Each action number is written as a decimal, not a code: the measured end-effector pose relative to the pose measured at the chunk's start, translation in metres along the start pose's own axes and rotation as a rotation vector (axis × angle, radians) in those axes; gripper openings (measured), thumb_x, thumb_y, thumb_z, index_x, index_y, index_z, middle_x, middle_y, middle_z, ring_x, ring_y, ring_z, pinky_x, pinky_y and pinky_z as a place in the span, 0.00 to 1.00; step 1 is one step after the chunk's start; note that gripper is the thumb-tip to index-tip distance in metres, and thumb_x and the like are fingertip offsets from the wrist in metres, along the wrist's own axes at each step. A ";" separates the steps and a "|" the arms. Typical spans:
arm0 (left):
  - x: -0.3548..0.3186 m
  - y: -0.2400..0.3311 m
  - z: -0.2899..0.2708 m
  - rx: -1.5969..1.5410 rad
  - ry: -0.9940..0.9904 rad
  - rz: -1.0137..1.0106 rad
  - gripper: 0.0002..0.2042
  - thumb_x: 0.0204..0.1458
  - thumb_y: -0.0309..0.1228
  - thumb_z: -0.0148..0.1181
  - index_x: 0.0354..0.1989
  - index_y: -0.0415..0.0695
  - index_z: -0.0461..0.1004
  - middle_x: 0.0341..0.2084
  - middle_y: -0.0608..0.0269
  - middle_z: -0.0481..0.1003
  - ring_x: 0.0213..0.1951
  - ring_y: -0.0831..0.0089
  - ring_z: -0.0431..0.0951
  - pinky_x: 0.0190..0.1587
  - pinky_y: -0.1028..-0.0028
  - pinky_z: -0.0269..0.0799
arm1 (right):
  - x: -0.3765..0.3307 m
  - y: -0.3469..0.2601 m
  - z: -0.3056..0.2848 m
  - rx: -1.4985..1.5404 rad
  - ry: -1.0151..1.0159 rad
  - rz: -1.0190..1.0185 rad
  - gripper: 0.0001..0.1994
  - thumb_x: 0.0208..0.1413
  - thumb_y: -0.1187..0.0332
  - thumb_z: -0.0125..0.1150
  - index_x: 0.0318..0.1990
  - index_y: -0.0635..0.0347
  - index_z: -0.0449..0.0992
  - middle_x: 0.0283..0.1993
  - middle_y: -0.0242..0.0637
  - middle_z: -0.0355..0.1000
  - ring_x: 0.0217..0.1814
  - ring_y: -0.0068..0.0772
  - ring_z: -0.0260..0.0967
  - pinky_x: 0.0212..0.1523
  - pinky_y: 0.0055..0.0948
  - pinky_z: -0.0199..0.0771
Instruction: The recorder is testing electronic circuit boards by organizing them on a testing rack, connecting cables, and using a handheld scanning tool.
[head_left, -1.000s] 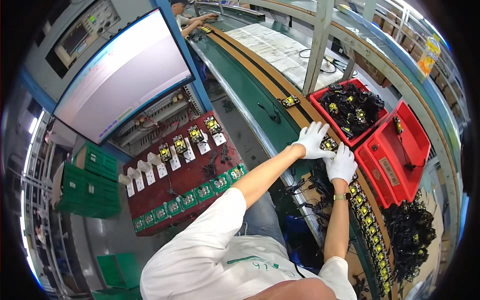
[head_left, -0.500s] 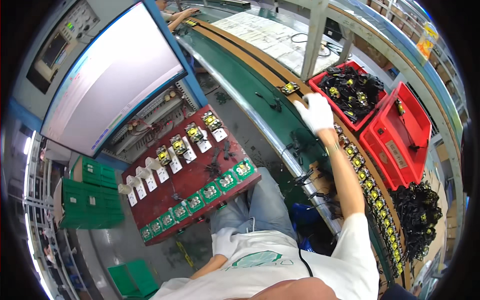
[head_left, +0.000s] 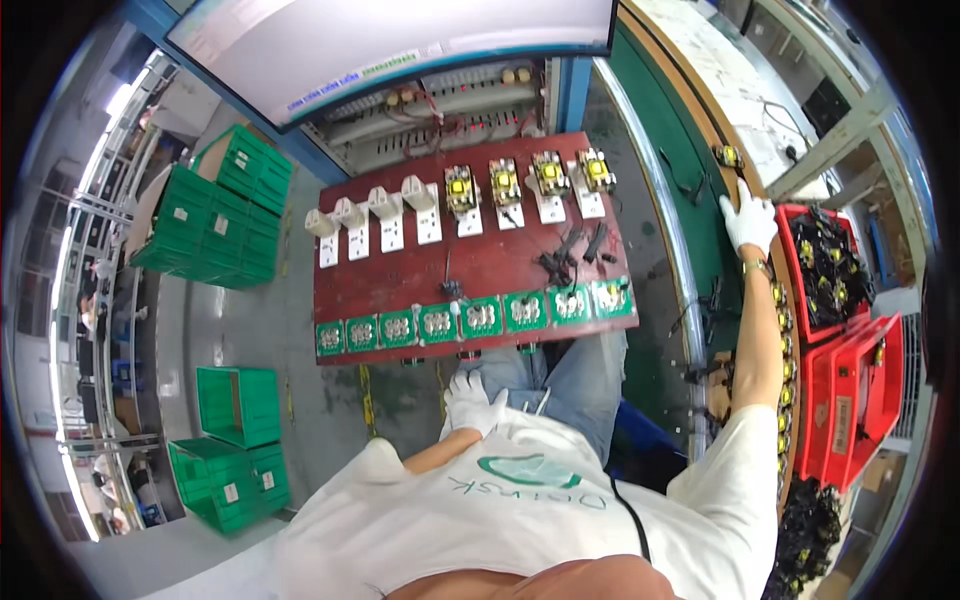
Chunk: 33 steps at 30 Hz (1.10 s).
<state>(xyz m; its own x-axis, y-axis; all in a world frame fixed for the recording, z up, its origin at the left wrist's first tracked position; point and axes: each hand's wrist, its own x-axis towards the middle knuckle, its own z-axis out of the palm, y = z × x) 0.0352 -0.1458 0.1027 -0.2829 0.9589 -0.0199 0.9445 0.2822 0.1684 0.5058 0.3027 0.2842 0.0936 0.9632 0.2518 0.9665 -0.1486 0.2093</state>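
Observation:
My right hand (head_left: pixel 750 218), in a white glove, lies over the brown rail of the line at the right, thumb apart from the stretched fingers. Just beyond its fingertips sits a small circuit board (head_left: pixel 730 157) with a yellow part; I see nothing held. Over my lap, at the front edge of a dark red test board (head_left: pixel 400 270), my gloved left hand (head_left: pixel 475 402) is open with fingers spread. That board bears white sockets (head_left: pixel 421 208), some with yellow-topped circuit boards (head_left: pixel 504 185) on them, and a front row of green contact plates (head_left: pixel 481 316).
A large monitor (head_left: pixel 400 40) stands behind the red board. Black cables (head_left: pixel 565 258) lie on the board's right part. Red bins (head_left: pixel 828 325) stand right of my forearm, one full of cabled boards (head_left: pixel 828 262). Green crates (head_left: pixel 205 225) are stacked at the left.
My view has swung left, toward the red board. My left hand has come forward from my shirt, fingers now spread. My right hand remains by the rail near the same circuit board.

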 end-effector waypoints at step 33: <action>0.028 0.073 0.013 -0.287 -0.206 0.601 0.13 0.58 0.48 0.62 0.41 0.54 0.84 0.33 0.62 0.83 0.36 0.51 0.82 0.42 0.55 0.76 | -0.031 -0.006 -0.041 0.098 0.045 0.152 0.33 0.63 0.37 0.55 0.43 0.65 0.84 0.47 0.59 0.80 0.51 0.63 0.77 0.46 0.54 0.80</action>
<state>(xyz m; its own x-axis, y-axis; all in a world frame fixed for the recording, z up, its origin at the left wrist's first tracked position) 0.0980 -0.0984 0.1020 0.3398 0.9402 -0.0233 0.8375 -0.2912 0.4623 0.4869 0.2645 0.3136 0.2319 0.9200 0.3160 0.9609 -0.2671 0.0726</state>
